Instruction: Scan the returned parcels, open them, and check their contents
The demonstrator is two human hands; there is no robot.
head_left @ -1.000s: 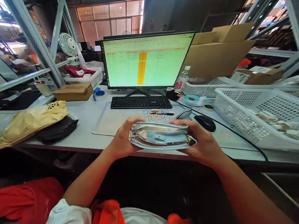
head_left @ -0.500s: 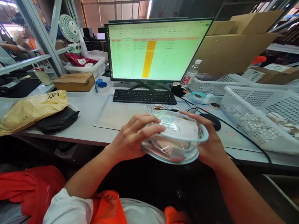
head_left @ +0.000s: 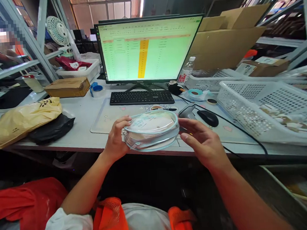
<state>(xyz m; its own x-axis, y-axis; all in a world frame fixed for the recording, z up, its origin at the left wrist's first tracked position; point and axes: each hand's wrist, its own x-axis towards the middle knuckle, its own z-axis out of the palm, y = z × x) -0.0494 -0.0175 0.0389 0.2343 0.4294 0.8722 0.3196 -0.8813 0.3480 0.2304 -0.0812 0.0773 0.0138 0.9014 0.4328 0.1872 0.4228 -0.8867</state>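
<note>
Clear plastic with pale blue piping forms the rounded pouch [head_left: 154,127], which lies between the two grips, held up at the near edge of the tabletop [head_left: 81,124]. Its left end is where the left grip [head_left: 116,139] is clamped, with digits bent over the upper rim. At the opposite end, the right grip [head_left: 204,139] has its thumb and fingers apart, the palm turned toward the pouch; the fingertips are just beside the piping, and whether they touch it I cannot tell. White, papery contents show faintly through the plastic.

Just beyond the right grip are a black mouse [head_left: 207,118] and a grey device [head_left: 187,112], and farther to its right stands a white perforated basket [head_left: 238,110] with small pale pieces inside. Straight beyond the pouch, between the lines of the two grips, come a dark pen [head_left: 166,109], a black keyboard [head_left: 141,97] and a lit monitor [head_left: 148,51]. Well to the left of the left grip, a yellow bag [head_left: 26,119] overlaps a black bag [head_left: 53,128]; beyond them sits a closed cardboard box [head_left: 67,87], near a roll of blue tape [head_left: 97,88].
</note>
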